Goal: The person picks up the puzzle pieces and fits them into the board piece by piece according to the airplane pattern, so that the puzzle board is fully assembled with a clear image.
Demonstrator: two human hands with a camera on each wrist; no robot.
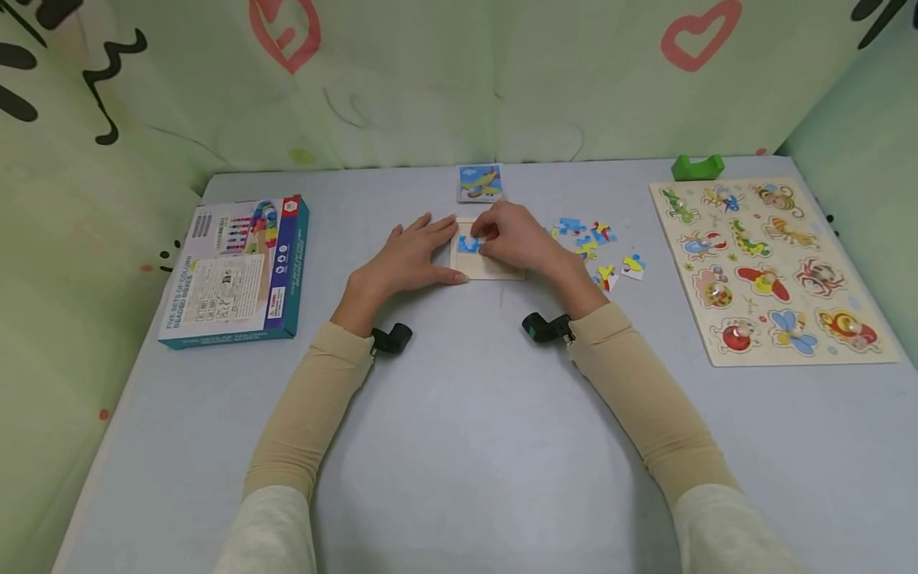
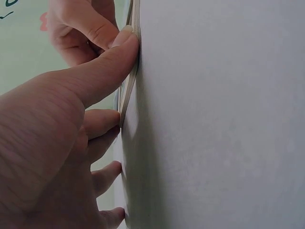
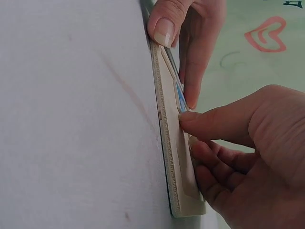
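Observation:
A small wooden puzzle tray lies on the table between both hands, with blue jigsaw pieces in its upper left part. My left hand spreads its fingers against the tray's left side, thumb along the near edge. In the left wrist view that thumb presses on the wooden rim. My right hand bends over the tray, thumb and fingers pinching a puzzle piece at the blue part; most of that piece is hidden. The right wrist view shows its thumb down at the tray's surface beside the blue.
Loose jigsaw pieces lie right of the tray. A picture card sits behind it. A boxed toy occupies the left; a wooden animal board and a green block are at the right. Fabric walls surround the table.

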